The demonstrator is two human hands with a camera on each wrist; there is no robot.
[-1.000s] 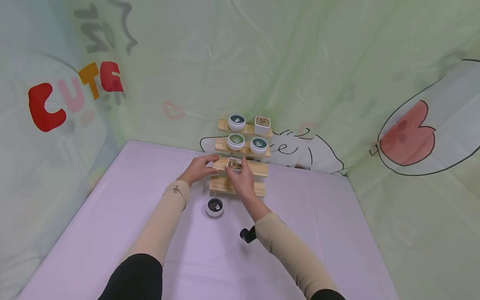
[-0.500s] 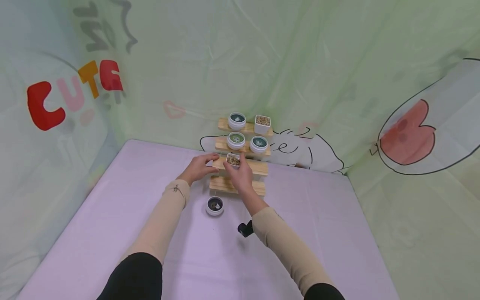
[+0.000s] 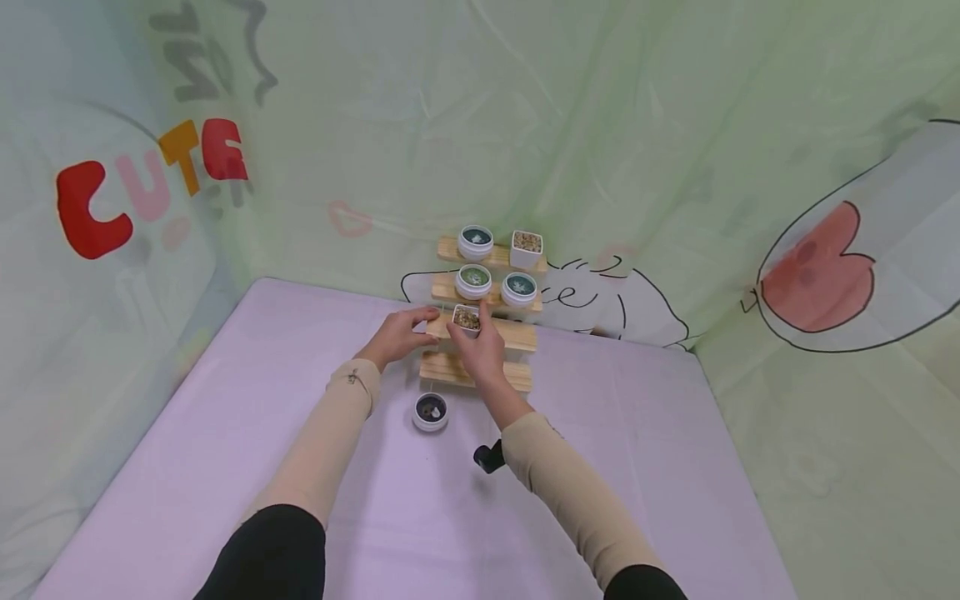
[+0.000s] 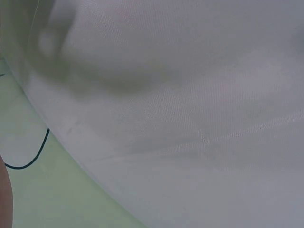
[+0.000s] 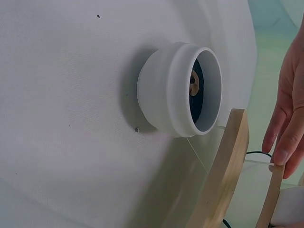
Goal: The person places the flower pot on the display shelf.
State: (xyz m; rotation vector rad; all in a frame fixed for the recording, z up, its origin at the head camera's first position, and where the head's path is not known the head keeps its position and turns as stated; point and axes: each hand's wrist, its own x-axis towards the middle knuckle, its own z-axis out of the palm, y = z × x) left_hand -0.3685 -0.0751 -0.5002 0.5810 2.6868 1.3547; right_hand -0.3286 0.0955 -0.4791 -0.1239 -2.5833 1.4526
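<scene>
A tiered wooden stand [image 3: 517, 335] rises toward the back wall. My right hand [image 3: 483, 350] pinches a small square white planter pot [image 3: 466, 320] filled with tan gravel, its thumb and index finger on the pot's sides, over the left part of the second step from the front. At that step's left end, my left hand [image 3: 397, 335] holds the board's end between thumb and fingers. The right wrist view also catches the left hand [image 5: 292, 99] with its fingertips on the board's end [image 5: 273, 192]. Only a strip of skin shows at the left wrist view's edge.
A round white pot [image 3: 430, 423] with dark filling stands on the lilac tablecloth [image 3: 637, 467], before the stand's left side. Round pots [image 3: 472, 292] [image 3: 518, 298] [image 3: 475, 250] and a square gravel pot [image 3: 526, 255] occupy the two upper steps. The right wrist camera [image 3: 489, 458] hangs below the forearm.
My right hand has carried the gravel pot a little backward and left along the step, and over the last half second it has barely moved. The left hand stays at the board's end.
</scene>
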